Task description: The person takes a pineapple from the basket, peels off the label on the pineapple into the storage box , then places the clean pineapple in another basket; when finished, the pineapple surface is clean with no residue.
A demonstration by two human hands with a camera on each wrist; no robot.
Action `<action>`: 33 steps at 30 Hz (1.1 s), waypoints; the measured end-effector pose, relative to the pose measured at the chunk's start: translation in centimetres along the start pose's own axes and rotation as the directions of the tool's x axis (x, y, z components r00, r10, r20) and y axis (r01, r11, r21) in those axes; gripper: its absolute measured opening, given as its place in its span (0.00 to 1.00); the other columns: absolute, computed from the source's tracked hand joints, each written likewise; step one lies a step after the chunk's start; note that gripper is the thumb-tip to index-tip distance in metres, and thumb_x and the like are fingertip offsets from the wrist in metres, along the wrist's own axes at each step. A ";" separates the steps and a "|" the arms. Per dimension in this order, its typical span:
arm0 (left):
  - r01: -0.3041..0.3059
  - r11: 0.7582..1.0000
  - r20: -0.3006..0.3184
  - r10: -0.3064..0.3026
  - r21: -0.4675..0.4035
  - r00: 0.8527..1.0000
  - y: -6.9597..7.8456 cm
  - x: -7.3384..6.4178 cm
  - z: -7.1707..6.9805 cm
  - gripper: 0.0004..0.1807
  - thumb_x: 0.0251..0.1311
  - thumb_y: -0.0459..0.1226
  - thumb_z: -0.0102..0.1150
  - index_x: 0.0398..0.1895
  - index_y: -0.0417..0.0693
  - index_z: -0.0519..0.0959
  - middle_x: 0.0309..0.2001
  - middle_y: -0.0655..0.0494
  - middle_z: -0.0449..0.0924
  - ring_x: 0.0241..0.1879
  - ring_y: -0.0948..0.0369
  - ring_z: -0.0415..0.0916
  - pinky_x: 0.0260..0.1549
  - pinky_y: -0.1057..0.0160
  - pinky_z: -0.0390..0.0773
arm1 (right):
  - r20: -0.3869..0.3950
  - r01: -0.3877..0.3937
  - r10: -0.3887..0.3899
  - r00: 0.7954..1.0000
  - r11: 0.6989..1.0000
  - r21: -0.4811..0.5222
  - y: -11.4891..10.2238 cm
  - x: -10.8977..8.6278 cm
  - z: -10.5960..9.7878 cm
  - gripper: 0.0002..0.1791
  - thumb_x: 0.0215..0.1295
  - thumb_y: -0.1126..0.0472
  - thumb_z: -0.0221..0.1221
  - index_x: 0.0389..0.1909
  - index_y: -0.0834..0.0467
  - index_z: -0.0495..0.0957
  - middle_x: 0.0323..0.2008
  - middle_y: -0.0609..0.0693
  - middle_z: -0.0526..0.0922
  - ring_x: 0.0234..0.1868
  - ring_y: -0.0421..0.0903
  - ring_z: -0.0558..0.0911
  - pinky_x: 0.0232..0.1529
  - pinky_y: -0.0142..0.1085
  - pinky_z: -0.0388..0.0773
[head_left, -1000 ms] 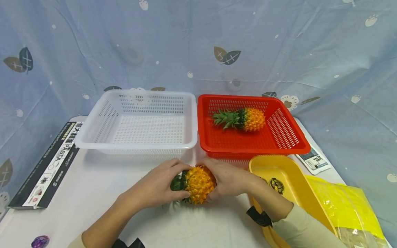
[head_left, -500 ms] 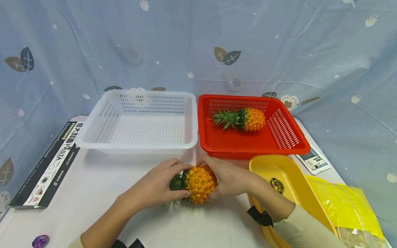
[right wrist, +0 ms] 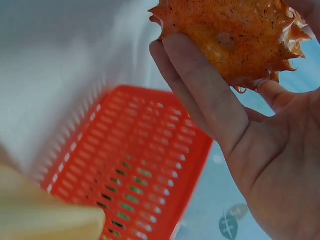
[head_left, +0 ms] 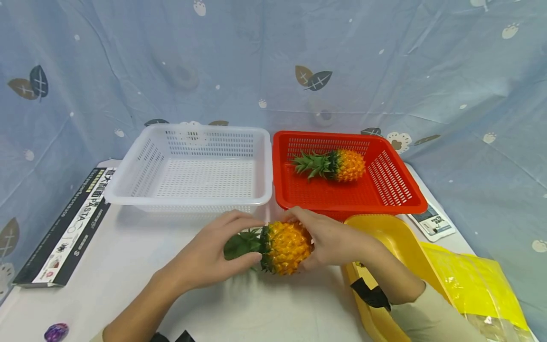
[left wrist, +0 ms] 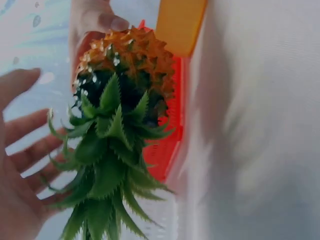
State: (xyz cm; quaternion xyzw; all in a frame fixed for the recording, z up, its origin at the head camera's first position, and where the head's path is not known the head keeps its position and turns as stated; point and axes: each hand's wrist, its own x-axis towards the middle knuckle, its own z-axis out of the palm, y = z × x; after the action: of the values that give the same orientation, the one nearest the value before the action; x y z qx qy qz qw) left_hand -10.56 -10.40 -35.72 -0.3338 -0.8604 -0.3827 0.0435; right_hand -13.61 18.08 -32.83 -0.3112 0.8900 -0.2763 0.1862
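Over the middle of the white table, an orange pineapple (head_left: 289, 247) with a green leafy crown lies sideways, its crown toward the left. My right hand (head_left: 329, 240) holds it by the base end; in the right wrist view, fingers (right wrist: 207, 90) press against its orange underside. Around the crown, my left hand (head_left: 213, 249) is spread with thumb and fingers apart. The left wrist view shows that hand's fingers (left wrist: 35, 150) stretched out beside the green leaves (left wrist: 107, 165), not closed on them. A second pineapple (head_left: 351, 165) lies in the red basket (head_left: 350, 209).
A white basket (head_left: 188, 201) stands left of the red one. At the right are a yellow tray (head_left: 395, 237) under my right forearm, a yellow bag (head_left: 483, 280) and a white packet (head_left: 433, 223). A pasta box (head_left: 70, 232) and a small purple object (head_left: 56, 332) lie at the left.
The pineapple has moved slightly to the right and away from me with my right hand. My left hand has loosened from it and opened wider, so more of the crown shows.
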 end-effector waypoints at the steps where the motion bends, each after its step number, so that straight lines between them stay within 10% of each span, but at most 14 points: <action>1: -0.026 1.000 -0.027 0.025 -0.012 0.999 0.1 -0.1 -0.2 0.26 0.63 0.48 0.70 0.64 0.63 0.79 0.61 0.69 0.77 0.62 0.64 0.75 0.59 0.50 0.81 | -0.004 0.008 -0.008 1.000 1.000 0.003 0.0 -0.2 -0.2 0.46 0.48 0.62 0.78 0.67 0.47 0.64 0.61 0.42 0.76 0.58 0.42 0.76 0.61 0.44 0.80; 11: -0.150 0.986 -0.298 0.120 -0.078 0.947 0.9 -0.4 -2.3 0.25 0.57 0.29 0.70 0.59 0.54 0.82 0.58 0.60 0.81 0.61 0.62 0.76 0.64 0.66 0.74 | -0.050 -0.018 0.019 0.999 1.000 0.018 -0.1 -2.5 -3.1 0.46 0.49 0.65 0.75 0.68 0.45 0.63 0.61 0.44 0.74 0.54 0.45 0.77 0.50 0.38 0.84; 26: -0.032 0.977 -0.474 -0.072 -0.209 0.877 -1.8 -1.4 -4.9 0.20 0.65 0.21 0.59 0.60 0.37 0.80 0.57 0.55 0.81 0.61 0.66 0.75 0.64 0.72 0.73 | -0.116 -0.024 0.014 0.993 0.996 -0.085 0.7 -4.7 -9.0 0.45 0.51 0.67 0.72 0.69 0.49 0.61 0.63 0.46 0.72 0.53 0.43 0.79 0.55 0.39 0.82; 33: 0.157 0.966 -0.539 -0.246 -0.207 0.805 -3.3 -2.0 -5.9 0.17 0.69 0.27 0.58 0.60 0.38 0.80 0.56 0.66 0.82 0.59 0.71 0.76 0.58 0.79 0.74 | -0.129 -0.073 0.070 0.989 0.997 -0.019 1.8 -5.1 -11.2 0.46 0.53 0.70 0.71 0.70 0.50 0.58 0.67 0.51 0.67 0.54 0.48 0.79 0.52 0.38 0.83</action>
State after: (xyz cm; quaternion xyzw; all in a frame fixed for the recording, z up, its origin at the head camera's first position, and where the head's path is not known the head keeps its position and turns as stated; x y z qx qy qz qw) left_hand -12.07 -17.17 -34.31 -0.1156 -0.8084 -0.5305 0.2274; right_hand -16.30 26.86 -24.40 -0.2629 0.9140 -0.2783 0.1346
